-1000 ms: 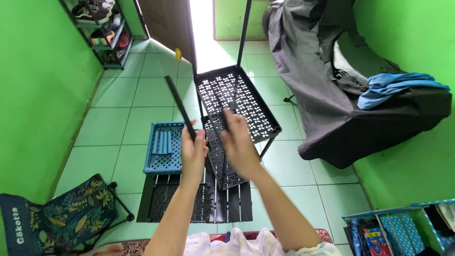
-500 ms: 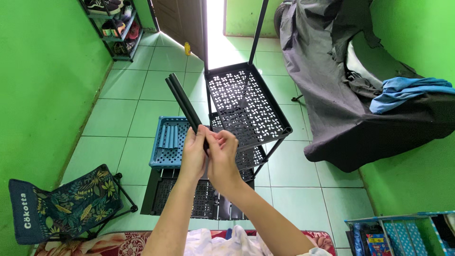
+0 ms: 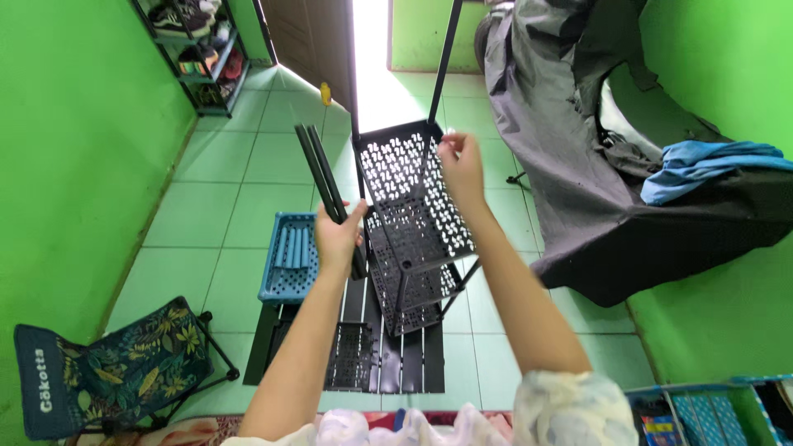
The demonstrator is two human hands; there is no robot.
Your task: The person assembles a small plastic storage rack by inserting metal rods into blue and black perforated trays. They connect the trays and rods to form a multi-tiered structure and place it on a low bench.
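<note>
A black rack stands in the middle of the floor, with perforated plastic shelves (image 3: 413, 198) on thin black poles. My left hand (image 3: 339, 239) is shut on a bundle of loose black rods (image 3: 318, 173) that slant up to the left, beside the rack's left edge. My right hand (image 3: 461, 165) reaches farther out and pinches the upright pole (image 3: 442, 58) at the top shelf's far right corner. More black perforated panels (image 3: 351, 355) lie flat on the tiles under the rack.
A blue plastic shelf panel (image 3: 289, 256) lies left of the rack. A folding fabric chair (image 3: 99, 372) sits at lower left. A large grey cover (image 3: 611, 190) with blue cloth (image 3: 710, 165) fills the right. A shoe rack (image 3: 198, 49) stands at the far left by a doorway.
My right hand left my left hand near the rods and moved up and right to the pole at the top shelf's corner. My view has drawn closer to the rack.
</note>
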